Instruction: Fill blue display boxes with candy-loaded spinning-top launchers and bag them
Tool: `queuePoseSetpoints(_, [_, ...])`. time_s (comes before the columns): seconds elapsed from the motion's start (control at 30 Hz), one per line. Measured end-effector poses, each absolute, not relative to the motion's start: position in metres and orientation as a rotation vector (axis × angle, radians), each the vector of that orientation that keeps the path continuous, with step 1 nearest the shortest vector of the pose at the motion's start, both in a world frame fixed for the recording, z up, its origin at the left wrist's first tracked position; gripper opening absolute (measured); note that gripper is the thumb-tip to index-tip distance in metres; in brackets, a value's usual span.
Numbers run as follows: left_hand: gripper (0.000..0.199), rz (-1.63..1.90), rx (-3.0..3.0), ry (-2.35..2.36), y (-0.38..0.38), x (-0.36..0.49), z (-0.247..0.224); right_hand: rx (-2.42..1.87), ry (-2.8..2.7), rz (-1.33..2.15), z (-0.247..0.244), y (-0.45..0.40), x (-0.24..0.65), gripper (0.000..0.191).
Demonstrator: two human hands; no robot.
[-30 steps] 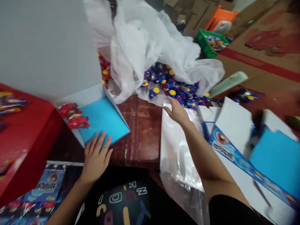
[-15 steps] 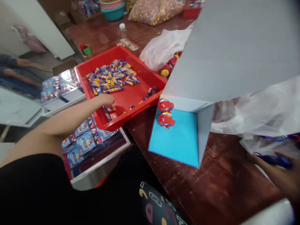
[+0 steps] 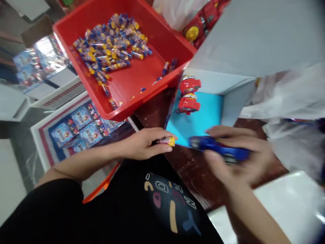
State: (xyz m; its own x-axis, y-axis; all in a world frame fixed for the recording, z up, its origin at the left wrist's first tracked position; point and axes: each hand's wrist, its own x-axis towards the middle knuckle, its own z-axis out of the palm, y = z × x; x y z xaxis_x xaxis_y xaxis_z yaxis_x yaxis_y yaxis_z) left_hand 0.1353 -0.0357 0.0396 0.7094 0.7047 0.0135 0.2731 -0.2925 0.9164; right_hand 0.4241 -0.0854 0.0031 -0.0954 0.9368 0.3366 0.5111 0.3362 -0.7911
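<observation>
Between thumb and fingers, my left hand [image 3: 142,144] grips a small tube [image 3: 167,141] with a yellow cap, just in front of the open box. My right hand [image 3: 243,154] is closed around a blue toy car [image 3: 220,147], blurred by motion, at the front edge of the box. The light-blue floor of the open box [image 3: 203,117] carries two red toys [image 3: 189,95] side by side along its left wall. Above my left hand, a red tray [image 3: 152,73] holds a heap of similar yellow-and-blue tubes [image 3: 114,44].
White cartons of blue packaged goods [image 3: 83,123] stand low on the left. More red toys [image 3: 200,28] lie behind the tray beside a white plastic bag [image 3: 175,12]. Clear plastic bags [image 3: 276,101] lie to the right of the box on the dark red table [image 3: 193,173].
My left hand has come out of the red tray with a tube, moving right toward the box. My right hand has brought the blue toy car from the far right to the box front.
</observation>
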Motion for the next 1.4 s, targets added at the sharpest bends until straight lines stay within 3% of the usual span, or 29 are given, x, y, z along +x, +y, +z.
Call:
queuePoseSetpoints(0.2, [0.029, 0.547, 1.803, 0.811, -0.059, 0.140, -0.009, -0.936, -1.712, 0.621, -0.017, -0.078, 0.376, 0.033])
queuePoseSetpoints(0.33, [0.036, 0.685, 2.304, 0.760, -0.050, 0.139, -0.019, -1.070, -1.589, 0.639, -0.024, -0.093, 0.367, 0.028])
queuePoseSetpoints(0.43, [0.042, 0.856, 2.695, 0.671, -0.044, 0.141, -0.030, -1.288, -1.327, 0.900, -0.029, -0.105, 0.363, 0.026])
queuePoseSetpoints(0.5, [0.043, 0.823, 2.719, 0.671, -0.037, 0.141, -0.034, -1.330, -1.347, 1.041, -0.030, -0.107, 0.373, 0.043])
queuePoseSetpoints(0.6, [0.041, 0.598, 2.341, 0.733, -0.027, 0.136, -0.030, -1.256, -1.713, 0.888, -0.024, -0.102, 0.409, 0.093])
queuePoseSetpoints(0.63, [0.040, 0.516, 2.163, 0.730, -0.025, 0.134, -0.027, -1.217, -1.859, 0.792, -0.019, -0.099, 0.422, 0.094])
queuePoseSetpoints(0.7, [0.036, 0.361, 1.852, 0.699, -0.022, 0.132, -0.019, -1.120, -2.112, 0.652, -0.010, -0.094, 0.444, 0.068])
queuePoseSetpoints(0.77, [0.033, 0.272, 1.707, 0.664, -0.024, 0.133, -0.012, -1.046, -2.235, 0.589, -0.002, -0.093, 0.453, 0.055])
queuePoseSetpoints(0.9, [0.028, 0.559, 2.055, 0.720, -0.035, 0.145, -0.008, -1.288, -1.993, 0.548, 0.008, -0.095, 0.436, 0.065])
queuePoseSetpoints(1.0, [0.037, 0.813, 2.323, 0.793, -0.041, 0.154, -0.016, -1.460, -1.836, 0.626, 0.012, -0.094, 0.423, 0.061])
queuePoseSetpoints(1.17, [0.051, 0.741, 2.291, 0.773, -0.039, 0.155, -0.026, -1.325, -2.038, 0.683, 0.029, -0.094, 0.450, 0.068])
queuePoseSetpoints(1.3, [0.083, 0.963, 2.502, 0.856, -0.012, 0.163, -0.018, -1.575, -2.018, 0.115, 0.053, -0.080, 0.505, 0.066])
queuePoseSetpoints(1.4, [0.069, 1.021, 2.774, 0.838, 0.026, 0.183, -0.014, -1.815, -2.038, -0.219, 0.054, -0.044, 0.530, 0.060])
